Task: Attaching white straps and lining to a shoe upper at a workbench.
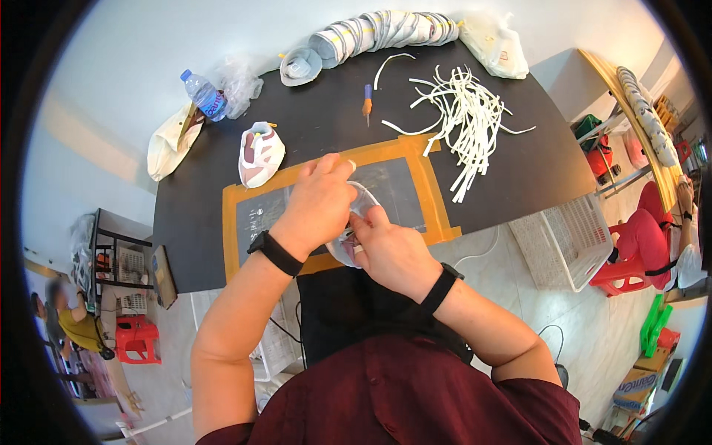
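Observation:
Between my hands, over the near edge of the dark table, is a pale shoe upper [343, 254], largely covered by my fingers. My left hand [320, 202] grips its far left side with bent fingers. My right hand [393, 243] is closed on the near right side, its fingertips reaching into the opening. Whether a small strip or thread is pinched there I cannot make out. Just left and beyond lies another white and mauve shoe upper [260, 154]. A tool with an orange and blue handle and a thin point [367, 102] rests farther back.
A clear sheet framed with brown tape [445, 222] covers the table's near part. White strips [471, 122] lie heaped at right; nested shoe pieces [393, 30] line the back. A water bottle [204, 95] stands left. A white crate [556, 245] sits right of the table, near a seated person.

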A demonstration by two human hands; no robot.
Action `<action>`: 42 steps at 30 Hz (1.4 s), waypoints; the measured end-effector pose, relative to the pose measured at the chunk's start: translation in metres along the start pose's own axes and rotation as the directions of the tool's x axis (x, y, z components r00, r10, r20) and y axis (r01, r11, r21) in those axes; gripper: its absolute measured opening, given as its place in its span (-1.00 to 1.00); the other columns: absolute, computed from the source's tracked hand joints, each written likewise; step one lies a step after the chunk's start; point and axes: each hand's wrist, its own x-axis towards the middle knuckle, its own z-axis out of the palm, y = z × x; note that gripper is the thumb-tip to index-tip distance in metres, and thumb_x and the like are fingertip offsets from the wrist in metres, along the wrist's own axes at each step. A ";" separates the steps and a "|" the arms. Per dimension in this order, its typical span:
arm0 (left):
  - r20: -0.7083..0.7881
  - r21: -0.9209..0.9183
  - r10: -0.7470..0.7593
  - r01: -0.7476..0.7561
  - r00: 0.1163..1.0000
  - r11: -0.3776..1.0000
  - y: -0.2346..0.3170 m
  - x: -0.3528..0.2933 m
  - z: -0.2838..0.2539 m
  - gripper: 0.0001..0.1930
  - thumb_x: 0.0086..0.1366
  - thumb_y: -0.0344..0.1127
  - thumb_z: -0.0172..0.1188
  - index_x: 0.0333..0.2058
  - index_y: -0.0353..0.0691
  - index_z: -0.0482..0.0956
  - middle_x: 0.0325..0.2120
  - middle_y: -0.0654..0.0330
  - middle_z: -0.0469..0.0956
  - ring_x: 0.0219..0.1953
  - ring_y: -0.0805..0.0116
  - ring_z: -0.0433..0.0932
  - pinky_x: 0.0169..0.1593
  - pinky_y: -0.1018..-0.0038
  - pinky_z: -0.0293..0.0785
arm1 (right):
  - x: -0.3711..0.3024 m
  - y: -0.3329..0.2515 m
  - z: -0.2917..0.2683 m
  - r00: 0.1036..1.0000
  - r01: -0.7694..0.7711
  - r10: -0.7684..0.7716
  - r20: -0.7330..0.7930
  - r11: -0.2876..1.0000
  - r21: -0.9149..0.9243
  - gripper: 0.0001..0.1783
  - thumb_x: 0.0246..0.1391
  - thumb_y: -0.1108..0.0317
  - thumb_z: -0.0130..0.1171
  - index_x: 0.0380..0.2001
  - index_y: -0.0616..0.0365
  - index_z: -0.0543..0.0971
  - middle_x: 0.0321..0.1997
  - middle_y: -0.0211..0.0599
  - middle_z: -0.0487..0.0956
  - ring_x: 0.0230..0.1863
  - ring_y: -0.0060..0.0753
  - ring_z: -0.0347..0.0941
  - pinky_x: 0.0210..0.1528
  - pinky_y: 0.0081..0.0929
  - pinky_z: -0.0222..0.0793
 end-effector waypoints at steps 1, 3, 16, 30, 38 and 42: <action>0.005 0.024 -0.002 0.002 1.000 1.000 0.000 0.002 0.000 -0.90 -0.03 -0.37 0.27 -0.52 -0.25 0.66 -0.02 0.10 0.52 0.18 0.05 0.34 0.13 0.11 0.30 | 0.001 0.001 0.000 1.000 0.005 -0.005 0.011 1.000 -0.003 -0.49 0.07 0.26 0.13 0.11 0.18 0.45 -0.10 -0.09 0.43 -0.37 -0.06 0.58 -0.34 -0.15 0.54; 0.032 -0.011 -0.018 0.019 0.999 1.000 0.000 0.005 -0.002 -0.89 -0.04 -0.33 0.28 -0.53 -0.23 0.66 -0.06 0.12 0.52 0.14 0.07 0.36 0.10 0.13 0.31 | 0.002 0.002 0.002 1.000 0.011 -0.011 0.024 1.000 -0.012 -0.50 0.06 0.26 0.14 0.09 0.19 0.46 -0.09 -0.09 0.43 -0.37 -0.06 0.58 -0.34 -0.15 0.54; 0.165 0.001 0.018 -0.019 0.986 1.000 -0.010 0.014 0.006 -0.90 -0.03 -0.29 0.25 -0.56 -0.17 0.60 -0.26 0.21 0.52 -0.12 0.13 0.46 -0.08 0.17 0.37 | -0.002 0.004 0.004 1.000 0.010 -0.010 0.019 1.000 0.013 -0.50 0.07 0.25 0.13 0.08 0.20 0.45 -0.09 -0.08 0.42 -0.34 -0.06 0.58 -0.29 -0.16 0.54; 0.276 -0.005 -0.111 0.117 0.955 0.993 -0.005 0.015 -0.011 -0.79 0.12 -0.16 0.28 -0.52 -0.17 0.63 -0.35 0.17 0.47 -0.15 0.12 0.46 -0.14 0.22 0.40 | 0.001 0.008 0.005 0.999 0.044 -0.044 -0.016 0.998 0.046 -0.51 0.12 0.19 0.13 0.06 0.24 0.46 -0.10 -0.06 0.44 -0.40 -0.08 0.59 -0.31 -0.19 0.54; 0.287 -0.278 -0.021 0.104 0.958 0.955 -0.026 0.014 0.003 -0.78 0.14 -0.27 0.22 -0.57 -0.29 0.55 -0.28 0.11 0.51 -0.13 0.05 0.46 -0.11 0.20 0.40 | 0.000 0.010 0.005 1.000 0.017 -0.017 0.001 0.998 0.058 -0.45 0.12 0.19 0.11 0.16 0.20 0.44 -0.09 -0.08 0.46 -0.40 -0.07 0.59 -0.31 -0.19 0.53; 0.258 -0.442 0.102 0.024 0.961 0.897 -0.040 0.008 -0.004 -0.83 0.15 -0.38 0.19 -0.56 -0.34 0.50 -0.10 0.07 0.53 -0.15 0.16 0.51 -0.16 0.32 0.44 | 0.004 0.009 -0.001 0.998 0.011 -0.014 0.059 0.998 0.056 -0.47 0.13 0.19 0.08 0.16 0.14 0.44 -0.06 -0.07 0.45 -0.35 -0.06 0.60 -0.28 -0.17 0.53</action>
